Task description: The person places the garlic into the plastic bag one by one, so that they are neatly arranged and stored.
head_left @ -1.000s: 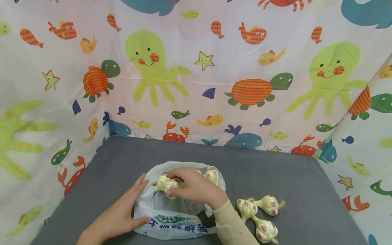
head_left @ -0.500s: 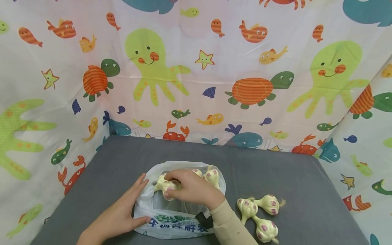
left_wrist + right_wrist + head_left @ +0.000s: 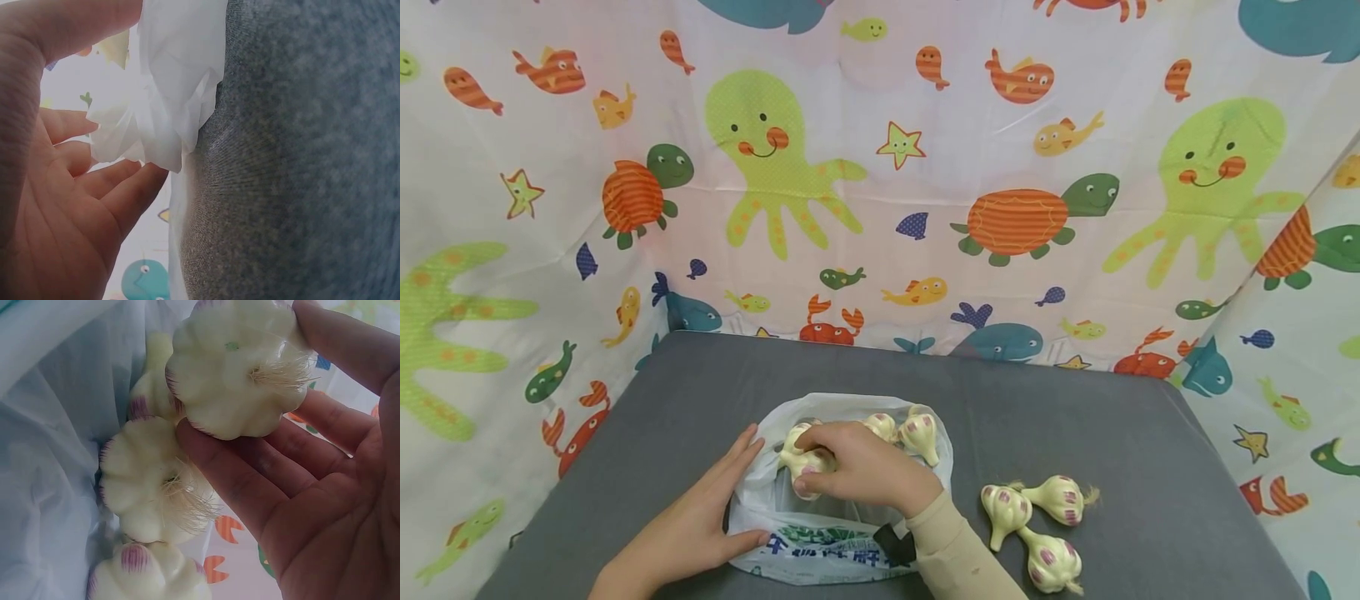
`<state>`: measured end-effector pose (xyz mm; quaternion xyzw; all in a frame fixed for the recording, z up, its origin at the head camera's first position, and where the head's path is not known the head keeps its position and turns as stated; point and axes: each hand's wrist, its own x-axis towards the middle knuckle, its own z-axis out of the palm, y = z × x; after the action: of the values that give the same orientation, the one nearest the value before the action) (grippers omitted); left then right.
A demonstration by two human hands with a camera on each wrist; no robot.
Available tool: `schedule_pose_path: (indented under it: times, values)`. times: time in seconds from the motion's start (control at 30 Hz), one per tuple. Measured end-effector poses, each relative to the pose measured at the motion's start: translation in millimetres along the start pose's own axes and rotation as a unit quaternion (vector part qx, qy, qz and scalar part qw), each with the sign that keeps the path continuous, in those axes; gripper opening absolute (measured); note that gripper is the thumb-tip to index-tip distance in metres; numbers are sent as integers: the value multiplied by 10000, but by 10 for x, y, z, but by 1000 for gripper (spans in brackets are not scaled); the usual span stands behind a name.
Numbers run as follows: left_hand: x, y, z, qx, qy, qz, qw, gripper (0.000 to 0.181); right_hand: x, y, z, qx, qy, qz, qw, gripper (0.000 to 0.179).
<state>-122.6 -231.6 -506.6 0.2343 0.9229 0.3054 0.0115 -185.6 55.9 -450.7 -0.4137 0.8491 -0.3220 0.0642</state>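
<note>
1. My right hand [image 3: 868, 467] grips the held bulb [image 3: 240, 369], thumb on one side and fingers on the other; in the right wrist view the bulb sits at upper centre, its dry roots pointing right toward my palm.
2. In the head view that bulb is at lower centre, left of my knuckles and within the mouth of the bag [image 3: 820, 577]; I cannot tell whether it is lifted clear of the bag's base.
3. My left hand [image 3: 696, 517] is spread at the bag's left edge, fingers extended along the rim and thumb against the printed front. In the left wrist view, crumpled plastic lies between thumb and fingers, left of centre.
4. More bulbs are in the bag: a right bulb [image 3: 919, 435] by its right edge, and a middle bulb [image 3: 881, 427] partly covered by my hand. In the right wrist view, a lower bulb [image 3: 153, 487] touches my fingertip.
5. Three loose bulbs [image 3: 1052, 563] lie clustered on the grey table [image 3: 1150, 467], lower right of the head view, apart from the bag.
6. A black piece [image 3: 893, 544] shows beside my beige sleeve [image 3: 958, 550]; the sea-animal curtain [image 3: 887, 208] fills the upper frame.
</note>
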Motion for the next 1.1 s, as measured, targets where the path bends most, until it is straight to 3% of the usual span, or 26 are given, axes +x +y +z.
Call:
schedule_pose_path:
  times: [0.7, 1.1]
  values:
    - [-6, -11, -1, 40, 63, 93, 9999, 120, 49, 25, 103, -115, -35, 16, 9999, 39]
    - [-7, -16, 5, -7, 14, 45, 10000, 119, 62, -21, 150, -30, -263, 150, 9995, 40]
